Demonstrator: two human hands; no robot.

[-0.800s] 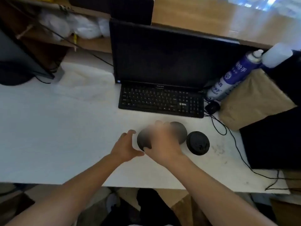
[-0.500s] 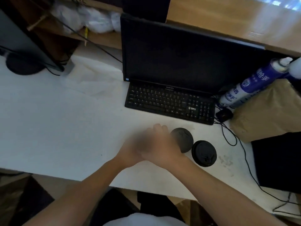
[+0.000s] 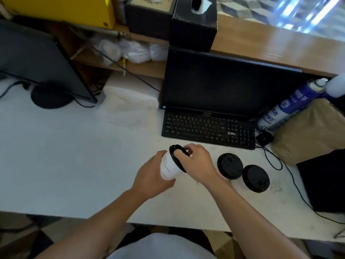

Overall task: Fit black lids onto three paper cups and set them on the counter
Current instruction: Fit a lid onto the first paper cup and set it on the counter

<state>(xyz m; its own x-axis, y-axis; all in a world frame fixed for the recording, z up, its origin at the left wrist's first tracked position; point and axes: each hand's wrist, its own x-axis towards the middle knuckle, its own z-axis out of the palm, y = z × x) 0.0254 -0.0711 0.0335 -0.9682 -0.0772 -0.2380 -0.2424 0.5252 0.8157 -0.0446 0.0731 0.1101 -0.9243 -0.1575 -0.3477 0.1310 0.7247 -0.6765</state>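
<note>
My left hand [image 3: 152, 176] grips a white paper cup [image 3: 169, 168], tilted so its mouth points up and to the right above the white counter [image 3: 65, 156]. On the cup's mouth sits a black lid [image 3: 176, 157], and my right hand [image 3: 197, 163] curls its fingers over that lid's rim. Two more cups with black lids stand upright on the counter to the right: one [image 3: 230, 166] close to my right wrist, the other [image 3: 255, 178] beside it.
A black keyboard [image 3: 208, 127] and monitor [image 3: 224, 86] sit just behind the cups. A blue spray can [image 3: 281, 109], a brown paper bag [image 3: 309, 131], a black box and cables crowd the right. A second monitor [image 3: 37, 60] stands at the far left.
The view has tilted up and steadied. The cup has come up off the counter into my left hand and is tilted, with my right hand now on its lid.
</note>
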